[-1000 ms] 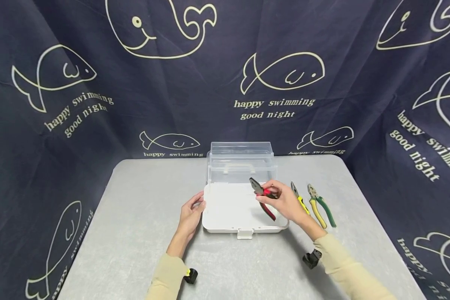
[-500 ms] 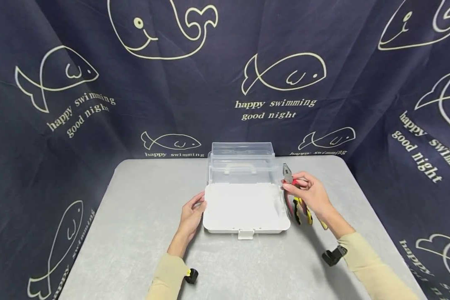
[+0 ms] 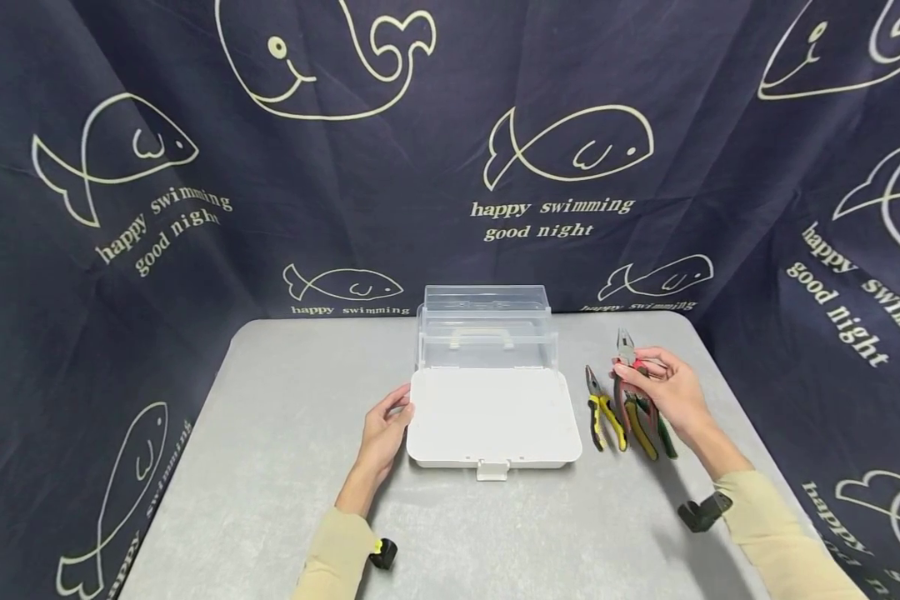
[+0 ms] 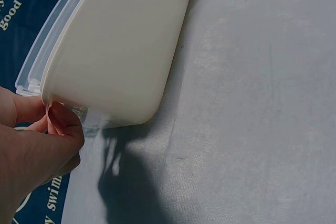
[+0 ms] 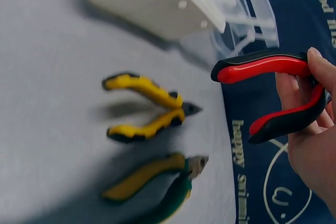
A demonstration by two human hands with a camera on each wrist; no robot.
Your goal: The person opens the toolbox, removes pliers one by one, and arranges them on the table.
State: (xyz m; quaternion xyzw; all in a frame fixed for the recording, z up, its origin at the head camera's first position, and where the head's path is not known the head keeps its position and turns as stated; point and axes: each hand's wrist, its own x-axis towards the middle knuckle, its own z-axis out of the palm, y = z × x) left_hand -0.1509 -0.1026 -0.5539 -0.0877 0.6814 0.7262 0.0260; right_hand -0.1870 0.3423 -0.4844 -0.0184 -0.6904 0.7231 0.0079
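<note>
My left hand (image 3: pixel 384 427) pinches the left rim of a white toolbox (image 3: pixel 493 417); in the left wrist view, thumb and fingers close at the corner of its rim. Raised at the right side of the table, my right hand (image 3: pixel 673 392) grips red-and-black pliers (image 3: pixel 625 345) near the pivot, head pointing away and handles spread. Yellow-and-black needle-nose pliers (image 3: pixel 594 385) lie on the table between box and right hand. Green-and-yellow pliers (image 3: pixel 641 432) lie beneath the held pair, their head hidden in the head view but visible in the right wrist view.
The box's clear lid (image 3: pixel 487 321), with see-through tiers, stands raised at the back. A latch (image 3: pixel 492 471) sticks out at the box's front. Grey table (image 3: pixel 285 467) surface surrounds everything, with a dark fish-print curtain (image 3: pixel 390 192) behind and at both sides.
My right hand has carried the red-and-black pliers rightward, from above the white box, past the yellow-and-black pliers, to over the green-and-yellow pair. My left hand has stayed at the box rim.
</note>
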